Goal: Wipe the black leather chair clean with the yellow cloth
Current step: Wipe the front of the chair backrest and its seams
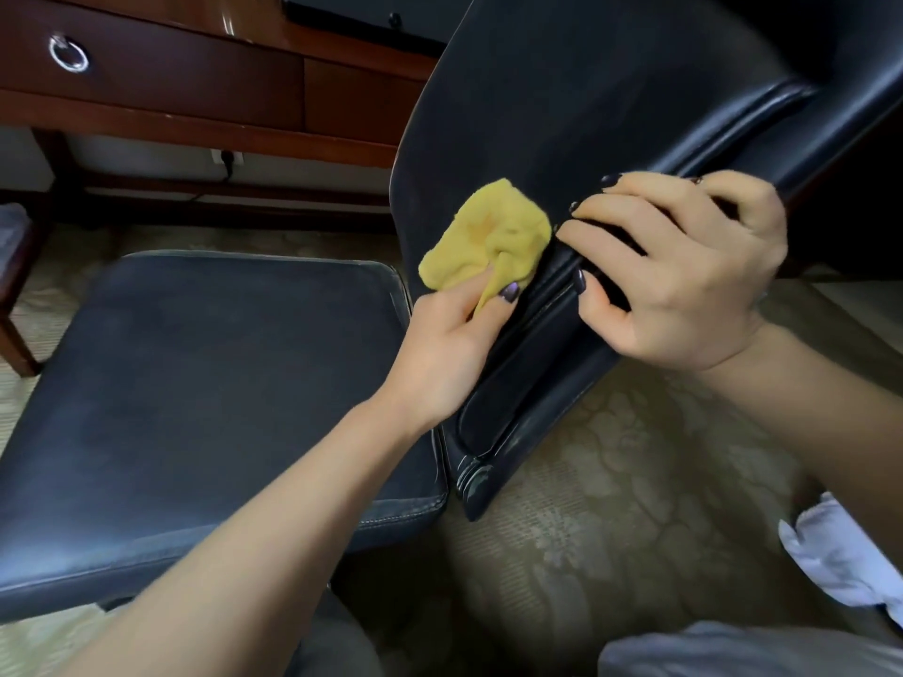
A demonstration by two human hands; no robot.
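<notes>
The black leather chair fills the view: its dusty seat cushion (205,383) at the left and its tilted backrest (562,105) running up to the top right. My left hand (444,344) holds the crumpled yellow cloth (488,237) and presses it against the front face of the backrest, close to its padded edge. My right hand (684,271) grips that padded edge of the backrest, fingers curled over the seam next to the cloth.
A dark wooden desk (195,75) with a ring-pull drawer stands behind the chair. A wall socket (227,158) with a cable sits under it. Patterned beige carpet (611,505) covers the floor. White fabric (840,559) lies at the right edge. A wooden leg (14,324) stands far left.
</notes>
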